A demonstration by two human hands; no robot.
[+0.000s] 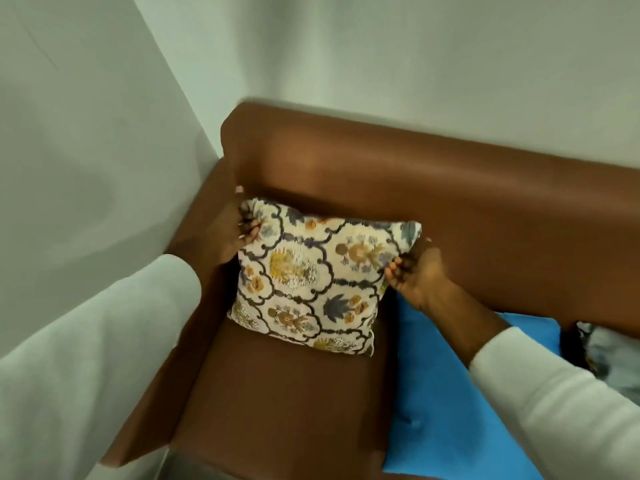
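White sleeve [86, 341] up close; left hand [228, 233] and right hand [419, 271] both pinch top corners of the floral cushion [311, 275] on the brown sofa [450, 188].

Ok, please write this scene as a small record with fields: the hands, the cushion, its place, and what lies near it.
left hand: grips the upper left corner of the floral cushion
right hand: grips its upper right corner
cushion pose: upright, lower edge seemingly on the seat, in front of the backrest
place: left end of the brown sofa
nearby: blue cloth on the seat to the right; a patterned item at the picture's right edge
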